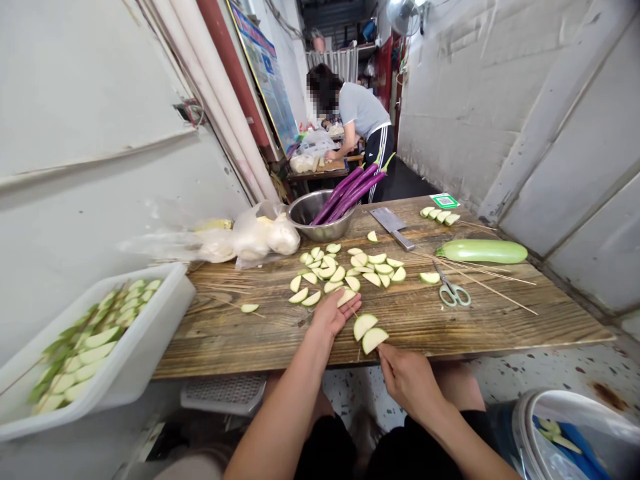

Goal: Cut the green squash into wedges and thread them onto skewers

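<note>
My left hand [329,315] holds a half-round zucchini slice [346,297] against its outstretched fingers, above the near part of the table. My right hand [407,379] is closed on a thin wooden skewer, mostly hidden by the fingers. Two skewered zucchini slices [375,340] sit side by side on it, and its tip points toward my left hand. Just beyond my hands lies a loose spread of cut slices [328,272]. One slice [249,308] lies apart on the left, beside a skewer.
Left stands a white tub [175,283] of skewered slices. A steel bowl [320,231] holds purple eggplants [350,193]. Right are a cleaver [391,223], scissors [454,292], a whole zucchini [483,251] and bare skewers. A bucket [530,427] stands below right. Another person [367,110] bends over a back table.
</note>
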Demonstrator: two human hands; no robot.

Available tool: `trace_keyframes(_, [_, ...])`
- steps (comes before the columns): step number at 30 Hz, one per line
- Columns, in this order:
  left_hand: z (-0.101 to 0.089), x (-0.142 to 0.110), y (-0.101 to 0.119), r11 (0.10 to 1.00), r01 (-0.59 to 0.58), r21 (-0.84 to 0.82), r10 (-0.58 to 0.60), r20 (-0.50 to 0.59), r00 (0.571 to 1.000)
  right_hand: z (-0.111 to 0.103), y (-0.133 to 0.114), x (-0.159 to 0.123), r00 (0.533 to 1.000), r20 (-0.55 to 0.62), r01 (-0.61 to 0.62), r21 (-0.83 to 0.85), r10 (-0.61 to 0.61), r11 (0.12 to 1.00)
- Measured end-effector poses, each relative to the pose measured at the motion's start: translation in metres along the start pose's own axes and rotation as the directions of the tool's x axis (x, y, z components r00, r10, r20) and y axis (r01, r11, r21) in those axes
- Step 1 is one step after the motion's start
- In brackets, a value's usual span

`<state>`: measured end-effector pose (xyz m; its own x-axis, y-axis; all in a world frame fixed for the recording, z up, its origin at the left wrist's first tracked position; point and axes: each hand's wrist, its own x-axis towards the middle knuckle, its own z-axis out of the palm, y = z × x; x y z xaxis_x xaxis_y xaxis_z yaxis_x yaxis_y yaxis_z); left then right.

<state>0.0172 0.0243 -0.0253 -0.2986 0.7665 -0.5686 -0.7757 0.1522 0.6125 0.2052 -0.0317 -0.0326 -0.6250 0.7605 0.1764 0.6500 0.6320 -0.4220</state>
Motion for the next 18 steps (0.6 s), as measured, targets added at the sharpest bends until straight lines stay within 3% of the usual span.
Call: trace_keyframes(18, [-0.0011, 0.0023, -0.0003, 1.0, -0.001, -0.001, 0.001, 0.0, 1.0, -0.0006, -0.0027, -0.0006, 1.0, -0.005, -0.004, -0.003, 0.004, 1.0])
